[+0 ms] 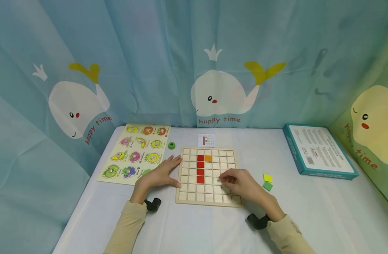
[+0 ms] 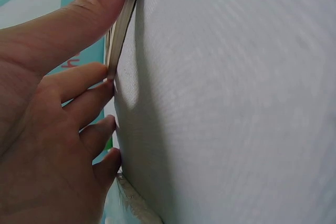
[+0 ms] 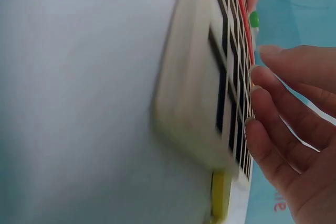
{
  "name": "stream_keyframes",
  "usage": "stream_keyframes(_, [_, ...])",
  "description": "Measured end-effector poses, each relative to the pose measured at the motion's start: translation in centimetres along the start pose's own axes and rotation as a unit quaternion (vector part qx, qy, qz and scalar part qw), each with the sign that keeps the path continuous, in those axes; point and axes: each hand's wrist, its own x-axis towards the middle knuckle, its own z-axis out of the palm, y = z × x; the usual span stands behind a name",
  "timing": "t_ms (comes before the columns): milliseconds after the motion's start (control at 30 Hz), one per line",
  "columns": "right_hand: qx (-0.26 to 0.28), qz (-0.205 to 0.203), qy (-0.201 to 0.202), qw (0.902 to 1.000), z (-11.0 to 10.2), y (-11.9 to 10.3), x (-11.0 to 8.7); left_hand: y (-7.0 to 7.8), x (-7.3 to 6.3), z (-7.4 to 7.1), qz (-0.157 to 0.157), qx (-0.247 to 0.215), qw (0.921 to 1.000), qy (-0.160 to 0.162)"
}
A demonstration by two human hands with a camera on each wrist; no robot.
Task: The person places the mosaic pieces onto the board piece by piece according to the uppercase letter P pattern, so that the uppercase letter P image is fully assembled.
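A wooden grid board (image 1: 194,198) lies on the table, with a column of red square tiles (image 1: 200,172) and one orange tile (image 1: 208,158) beside the top red one. My left hand (image 1: 160,173) rests at the board's left edge, thumb and fingers spread; in the left wrist view its thumb and fingertips touch the rim (image 2: 122,30). Over the right part of the grid hovers my right hand (image 1: 241,183), fingers loosely bent. In the right wrist view no tile shows between the thumb and fingers (image 3: 270,95).
Yellow (image 1: 267,178) and green (image 1: 267,186) tiles lie right of the board. A small pattern card (image 1: 211,135) is behind it. To the left are a fruit puzzle board (image 1: 117,141) and a green round piece (image 1: 171,145). A teal-edged box (image 1: 321,150) sits far right.
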Motion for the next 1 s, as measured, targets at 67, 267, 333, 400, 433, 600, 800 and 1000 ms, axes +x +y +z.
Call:
stream_keyframes(67, [-0.007, -0.001, 0.006, 1.0, -0.4, 0.2, -0.6, -0.1, 0.0, 0.0, -0.001, 0.002, 1.0, 0.001])
stream_keyframes(267, [-0.012, 0.007, 0.029, 0.9995, -1.3, 0.8, -2.5, -0.3, 0.1, 0.1, -0.003, 0.005, 1.0, -0.001])
stream_keyframes(333, [-0.008, 0.013, 0.033, 0.9993, -1.6, 0.9, -3.2, -0.4, 0.1, 0.1, 0.0, 0.004, 1.0, -0.001])
stream_keyframes(400, [-0.007, 0.012, 0.037, 0.9992, -1.9, 1.0, -3.9, -0.4, 0.1, 0.1, 0.0, 0.003, 1.0, -0.001])
stream_keyframes(433, [-0.009, 0.011, 0.039, 0.9991, -2.1, 1.1, -4.2, -0.4, 0.1, 0.1, 0.002, 0.003, 1.0, 0.0])
stream_keyframes(600, [-0.034, 0.001, 0.057, 0.9978, -2.9, 1.9, -6.0, -0.5, 0.2, 0.3, 0.0, 0.004, 1.0, -0.002])
stream_keyframes(800, [-0.081, 0.007, 0.065, 0.9946, -4.1, 3.0, -7.9, -0.4, 0.3, 0.3, 0.0, -0.004, 1.0, 0.001])
stream_keyframes(1000, [-0.086, 0.029, 0.056, 0.9943, -4.5, 3.8, -8.9, -0.5, 0.2, 0.2, 0.002, 0.004, 1.0, 0.0])
